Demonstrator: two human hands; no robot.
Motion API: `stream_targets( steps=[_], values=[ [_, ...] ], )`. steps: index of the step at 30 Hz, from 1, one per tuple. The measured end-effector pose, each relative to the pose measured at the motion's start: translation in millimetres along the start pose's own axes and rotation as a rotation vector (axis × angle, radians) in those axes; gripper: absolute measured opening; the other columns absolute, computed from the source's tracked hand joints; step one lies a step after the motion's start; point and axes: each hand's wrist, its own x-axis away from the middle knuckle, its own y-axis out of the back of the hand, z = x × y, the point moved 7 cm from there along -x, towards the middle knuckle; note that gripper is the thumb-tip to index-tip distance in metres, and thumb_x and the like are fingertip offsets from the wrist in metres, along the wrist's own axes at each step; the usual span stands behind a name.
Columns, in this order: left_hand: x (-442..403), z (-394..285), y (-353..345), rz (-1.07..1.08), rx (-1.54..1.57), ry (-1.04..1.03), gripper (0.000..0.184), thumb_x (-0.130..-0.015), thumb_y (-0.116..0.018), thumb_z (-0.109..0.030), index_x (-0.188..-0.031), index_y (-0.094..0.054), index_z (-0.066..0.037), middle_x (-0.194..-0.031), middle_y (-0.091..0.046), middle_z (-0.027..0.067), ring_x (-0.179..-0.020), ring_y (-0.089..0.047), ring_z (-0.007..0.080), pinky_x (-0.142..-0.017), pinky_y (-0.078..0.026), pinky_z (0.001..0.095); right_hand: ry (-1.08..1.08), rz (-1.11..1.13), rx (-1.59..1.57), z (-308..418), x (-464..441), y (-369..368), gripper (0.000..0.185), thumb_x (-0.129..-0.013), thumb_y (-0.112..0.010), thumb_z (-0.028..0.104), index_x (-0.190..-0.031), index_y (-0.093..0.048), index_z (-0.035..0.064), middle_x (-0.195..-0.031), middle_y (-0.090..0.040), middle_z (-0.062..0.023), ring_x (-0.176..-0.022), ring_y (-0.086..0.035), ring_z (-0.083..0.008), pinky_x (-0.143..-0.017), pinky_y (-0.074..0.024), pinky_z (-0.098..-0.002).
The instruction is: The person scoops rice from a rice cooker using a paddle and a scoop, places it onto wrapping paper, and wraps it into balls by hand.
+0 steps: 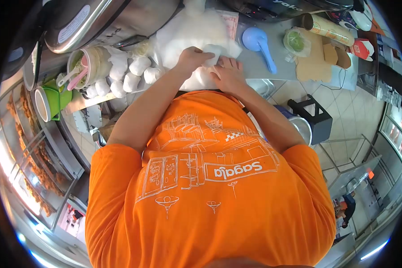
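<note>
My left hand [194,59] is closed, thumb and fingertips pinching the edge of a small, whitish, translucent plastic bag [212,52]. Just right of it, my right hand [229,75] rests on the pale plastic with its fingers stretched out, close to the bag's lower edge. Beneath both hands spreads a pile of white plastic bags [176,42]. To the left, several tied white bundles [140,65] sit in a cluster on the counter; their contents cannot be made out.
Left of the bundles stands a tub [98,64] with a pink-handled utensil [79,76]. A green container [58,99] hangs near the counter edge. At right lie a blue scoop [258,42], a bag of green food [295,41] and cardboard [312,60]. Large dark cookers [116,20] line the back.
</note>
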Motion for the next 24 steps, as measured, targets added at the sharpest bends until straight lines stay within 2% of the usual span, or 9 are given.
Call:
stream_targets(
  steps=[2, 4, 5, 9, 13, 18, 20, 22, 24],
  values=[
    [11, -6, 2, 0.031, 0.191, 0.006, 0.062, -0.085, -0.084, -0.037, -0.122, -0.058, 0.005, -0.114, -0.066, 0.0147, -0.099, -0.068, 0.0239, -0.086, -0.058, 0.0366, -0.013, -0.129, -0.095, -1, 3, 11, 0.047, -0.091, -0.067, 0.031, -0.133, -0.065, 0.0103, -0.138, -0.053, -0.0099, -0.130, -0.047, -0.0316, -0.109, -0.0337, -0.0518],
    [24, -23, 2, 0.181, 0.690, -0.024, 0.060, -0.092, -0.075, -0.022, -0.134, -0.046, 0.010, -0.129, -0.058, 0.0227, -0.114, -0.065, 0.0314, -0.098, -0.057, 0.0409, -0.020, -0.253, -0.191, 1, 5, 30, 0.051, -0.092, -0.066, 0.032, -0.138, -0.062, 0.0096, -0.139, -0.053, -0.0103, -0.131, -0.046, -0.0320, -0.109, -0.0336, -0.0521],
    [34, -32, 1, 0.353, 0.784, -0.050, 0.053, -0.097, -0.065, -0.017, -0.137, -0.043, 0.009, -0.138, -0.052, 0.0227, -0.124, -0.059, 0.0317, -0.111, -0.050, 0.0464, 0.016, -0.298, -0.293, 10, 6, 52, 0.054, -0.093, -0.066, 0.030, -0.141, -0.059, 0.0086, -0.139, -0.054, -0.0105, -0.131, -0.047, -0.0324, -0.109, -0.0336, -0.0516],
    [81, -56, 16, 0.431, 1.083, -0.061, 0.046, -0.099, -0.052, -0.021, -0.135, -0.047, 0.006, -0.138, -0.055, 0.0196, -0.130, -0.055, 0.0325, -0.116, -0.043, 0.0538, 0.231, -0.331, -0.397, 44, 5, 107, 0.056, -0.093, -0.065, 0.024, -0.145, -0.056, 0.0053, -0.136, -0.057, -0.0105, -0.128, -0.051, -0.0314, -0.107, -0.0347, -0.0477],
    [104, -47, 40, 0.558, 1.271, -0.150, 0.053, -0.094, -0.058, -0.025, -0.138, -0.053, 0.002, -0.141, -0.058, 0.0182, -0.133, -0.053, 0.0343, -0.119, -0.036, 0.0540, 0.368, -0.236, -0.511, 76, -12, 114, 0.054, -0.091, -0.066, 0.018, -0.143, -0.058, 0.0056, -0.129, -0.063, -0.0091, -0.120, -0.058, -0.0254, -0.103, -0.0376, -0.0420],
    [113, -30, 61, 0.296, 1.254, -0.176, 0.053, -0.096, -0.065, -0.030, -0.136, -0.054, 0.004, -0.141, -0.058, 0.0169, -0.131, -0.055, 0.0321, -0.118, -0.038, 0.0495, 0.450, -0.141, -0.661, 103, -41, 98, 0.054, -0.090, -0.066, 0.017, -0.143, -0.059, 0.0059, -0.128, -0.065, -0.0108, -0.123, -0.058, -0.0254, -0.107, -0.0353, -0.0443],
    [114, -14, 75, 0.132, 1.178, -0.160, 0.050, -0.098, -0.064, -0.027, -0.135, -0.054, 0.004, -0.138, -0.060, 0.0159, -0.128, -0.057, 0.0308, -0.115, -0.041, 0.0464, 0.530, -0.078, -0.503, 119, -48, 92, 0.051, -0.093, -0.065, 0.019, -0.142, -0.060, 0.0073, -0.138, -0.062, -0.0110, -0.136, -0.047, -0.0336, -0.115, -0.0315, -0.0506],
    [108, 5, 94, 0.090, 1.167, -0.162, 0.047, -0.096, -0.067, -0.017, -0.136, -0.052, 0.004, -0.130, -0.062, 0.0153, -0.120, -0.062, 0.0279, -0.104, -0.051, 0.0434, 0.565, -0.099, -0.337, 122, -54, 85, 0.049, -0.094, -0.066, 0.024, -0.141, -0.061, 0.0084, -0.143, -0.058, -0.0116, -0.144, -0.040, -0.0345, -0.118, -0.0270, -0.0564],
    [115, 22, 135, -0.429, 0.704, -0.171, 0.057, -0.083, -0.081, -0.016, -0.129, -0.052, 0.002, -0.118, -0.065, 0.0140, -0.109, -0.065, 0.0256, -0.092, -0.054, 0.0382, 0.395, -0.077, -0.250, 94, -67, 47, 0.049, -0.097, -0.063, 0.036, -0.140, -0.062, 0.0121, -0.151, -0.051, -0.0100, -0.149, -0.034, -0.0337, -0.122, -0.0184, -0.0604]
  ],
)
